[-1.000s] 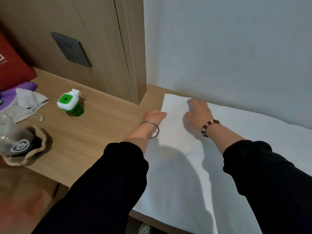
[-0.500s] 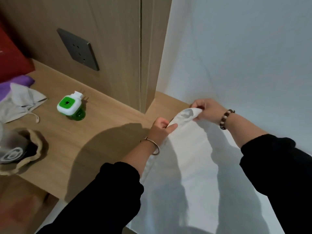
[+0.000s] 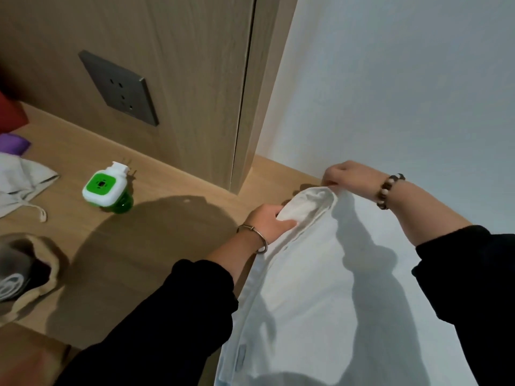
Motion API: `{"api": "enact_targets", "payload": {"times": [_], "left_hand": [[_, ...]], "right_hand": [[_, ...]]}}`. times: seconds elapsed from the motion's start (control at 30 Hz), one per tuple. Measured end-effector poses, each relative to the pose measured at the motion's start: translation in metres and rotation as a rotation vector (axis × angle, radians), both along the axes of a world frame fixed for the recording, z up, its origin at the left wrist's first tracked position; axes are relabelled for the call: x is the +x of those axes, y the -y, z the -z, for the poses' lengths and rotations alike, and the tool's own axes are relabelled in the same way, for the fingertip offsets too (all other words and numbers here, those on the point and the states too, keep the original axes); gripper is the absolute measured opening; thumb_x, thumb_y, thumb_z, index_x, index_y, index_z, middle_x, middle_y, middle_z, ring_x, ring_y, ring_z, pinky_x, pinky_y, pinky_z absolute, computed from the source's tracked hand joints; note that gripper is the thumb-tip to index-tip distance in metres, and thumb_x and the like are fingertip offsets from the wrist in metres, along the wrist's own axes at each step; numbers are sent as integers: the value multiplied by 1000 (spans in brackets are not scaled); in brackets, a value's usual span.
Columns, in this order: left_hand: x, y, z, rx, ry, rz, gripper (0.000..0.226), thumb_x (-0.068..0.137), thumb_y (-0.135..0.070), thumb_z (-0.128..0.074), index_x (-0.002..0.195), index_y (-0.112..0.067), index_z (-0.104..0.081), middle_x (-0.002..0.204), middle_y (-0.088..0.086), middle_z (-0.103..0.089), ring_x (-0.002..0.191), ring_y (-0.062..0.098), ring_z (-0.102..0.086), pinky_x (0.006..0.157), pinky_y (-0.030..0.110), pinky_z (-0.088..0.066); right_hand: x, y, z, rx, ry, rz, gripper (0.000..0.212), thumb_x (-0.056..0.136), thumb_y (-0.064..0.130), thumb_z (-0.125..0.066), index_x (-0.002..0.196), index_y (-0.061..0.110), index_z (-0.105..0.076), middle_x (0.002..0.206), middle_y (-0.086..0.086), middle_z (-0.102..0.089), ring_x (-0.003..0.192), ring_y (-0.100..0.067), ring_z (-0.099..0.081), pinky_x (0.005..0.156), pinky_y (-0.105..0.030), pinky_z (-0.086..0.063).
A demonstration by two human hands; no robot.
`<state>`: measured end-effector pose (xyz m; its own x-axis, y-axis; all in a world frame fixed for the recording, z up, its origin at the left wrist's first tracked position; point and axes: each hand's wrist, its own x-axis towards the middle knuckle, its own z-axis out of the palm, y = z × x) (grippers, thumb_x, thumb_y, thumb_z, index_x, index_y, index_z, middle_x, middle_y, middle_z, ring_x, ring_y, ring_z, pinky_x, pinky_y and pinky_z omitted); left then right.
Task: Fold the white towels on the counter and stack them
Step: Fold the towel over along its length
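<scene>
- Only one white towel (image 3: 320,288) is in view. It lies on the right part of the wooden counter (image 3: 156,232) along the pale wall, and its far end is lifted and sags between the two hands.
- Left hand (image 3: 267,221): the fingers curl round the towel's far left corner with the thumb on top. One metal bangle (image 3: 255,236) sits on the wrist.
- Right hand (image 3: 348,176): the fingertips pinch the far right corner, close to the wall. One beaded bracelet (image 3: 388,190) sits on the wrist.
- Two black sleeves (image 3: 181,316) cover the forearms.
- One green-and-white plug-in vaporizer (image 3: 107,190) stands on the counter, well left of the towel.
- One grey socket plate (image 3: 118,89) is set in the wood panel behind it.
- At the left edge are one grey drawstring pouch (image 3: 22,185), one purple item (image 3: 12,143), one red item (image 3: 9,112) and one blurred beige bag (image 3: 33,274).
</scene>
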<state>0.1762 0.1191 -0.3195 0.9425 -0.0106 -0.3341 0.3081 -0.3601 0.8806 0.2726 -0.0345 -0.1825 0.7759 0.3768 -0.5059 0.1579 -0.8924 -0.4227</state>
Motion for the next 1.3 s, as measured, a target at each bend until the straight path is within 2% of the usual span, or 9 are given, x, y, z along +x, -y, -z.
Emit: {"api": "enact_targets", "payload": {"times": [0.1,0.27,0.4,0.57,0.77,0.9,1.03,1.13,1.3], "left_hand": [[0,-2,2,-14,13,-32,26,74,-38,-67,50,-35,-58,48,-12,-52,55,13,-50,55,28,-39],[2,-4,7,91,43,-51,18,77,-31,-72,65,-23,-61,71,5,-66,66,21,-56,63,31,-45],[4,0,5,299,32,32,23,80,-32,-65,87,-10,-65,88,10,-67,84,30,-60,74,35,-49],[7,4,0,530,27,217,22,82,-38,-59,90,-17,-61,93,9,-66,87,32,-59,68,31,-42],[-11,-22,20,64,41,53,12,84,-28,-66,91,-33,-58,66,-11,-62,65,12,-56,69,31,-49],[-28,-27,27,-39,17,-64,30,87,-22,-62,61,-33,-52,43,-16,-46,41,2,-39,50,22,-37],[-25,-25,26,5,-20,-81,33,88,-23,-62,57,-30,-52,41,-20,-48,40,0,-42,49,17,-34],[-25,-23,26,88,-8,-86,36,88,-21,-62,54,-29,-49,41,-17,-47,45,1,-41,48,12,-31],[-24,-21,21,191,-40,-31,37,85,-7,-53,52,-24,-46,51,-12,-45,58,13,-43,57,19,-36]], "right_hand": [[-8,-34,0,-333,119,-247,39,84,50,-61,104,16,-57,94,1,-55,90,-20,-52,76,-30,-42],[-5,-60,4,-618,257,-436,13,82,4,-50,90,7,-60,81,-10,-55,70,-24,-51,57,-24,-37],[1,-55,12,-479,339,-443,21,82,-2,-47,93,7,-62,88,-11,-60,81,-27,-56,62,-26,-38],[23,-52,9,-315,83,-406,28,79,-3,-50,88,16,-70,75,9,-60,78,-17,-59,59,-13,-46],[32,-62,41,-229,170,-264,23,95,21,-50,111,12,-64,108,-6,-61,95,-20,-55,83,-29,-46],[35,-51,37,145,-194,-48,36,99,37,-44,114,11,-63,102,1,-61,93,-13,-53,82,-25,-39],[46,-34,31,-38,-388,-286,47,88,20,-66,132,17,-51,126,7,-54,117,-10,-48,101,-28,-38],[49,-31,46,-244,-74,-324,30,84,25,-69,112,15,-63,93,4,-63,96,-18,-59,85,-30,-45],[49,-27,74,16,-85,21,34,82,24,-72,59,9,-51,55,4,-49,57,-16,-46,57,-26,-36]]}}
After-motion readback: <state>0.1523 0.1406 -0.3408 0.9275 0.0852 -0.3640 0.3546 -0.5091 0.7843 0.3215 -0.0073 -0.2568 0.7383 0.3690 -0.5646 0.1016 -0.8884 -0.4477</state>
